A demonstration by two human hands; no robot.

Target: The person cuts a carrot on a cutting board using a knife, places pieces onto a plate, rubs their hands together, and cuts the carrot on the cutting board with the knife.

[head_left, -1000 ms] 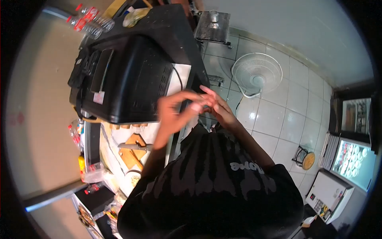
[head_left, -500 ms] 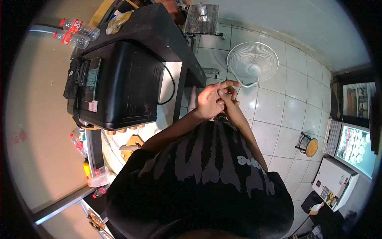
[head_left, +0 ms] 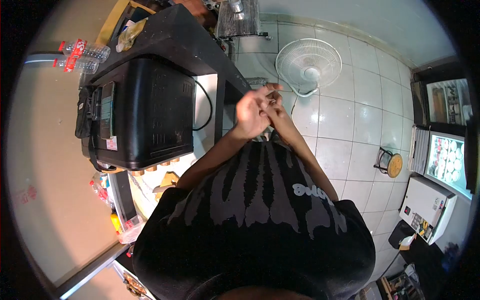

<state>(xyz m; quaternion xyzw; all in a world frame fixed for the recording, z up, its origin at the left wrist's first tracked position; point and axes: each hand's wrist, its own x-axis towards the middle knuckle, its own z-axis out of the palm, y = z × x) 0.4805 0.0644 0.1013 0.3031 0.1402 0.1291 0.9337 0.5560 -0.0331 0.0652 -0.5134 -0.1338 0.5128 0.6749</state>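
Black appliance (head_left: pixel 150 107) set on counter (head_left: pixel 204 112); left hand (head_left: pixel 251 114) rested against right hand (head_left: pixel 275 109) nearby.
Both are half-curled, perhaps for mutual support; whether anything is held cannot be told through blur. A phone (head_left: pixel 107 111) is laid on the appliance, probably for easy viewing.

View, 1: from your head, facing forward and down; shirt (head_left: pixel 250 245) closest, left hand (head_left: pixel 251 113) and right hand (head_left: pixel 276 110) beyond, floor (head_left: pixel 335 122) farther.
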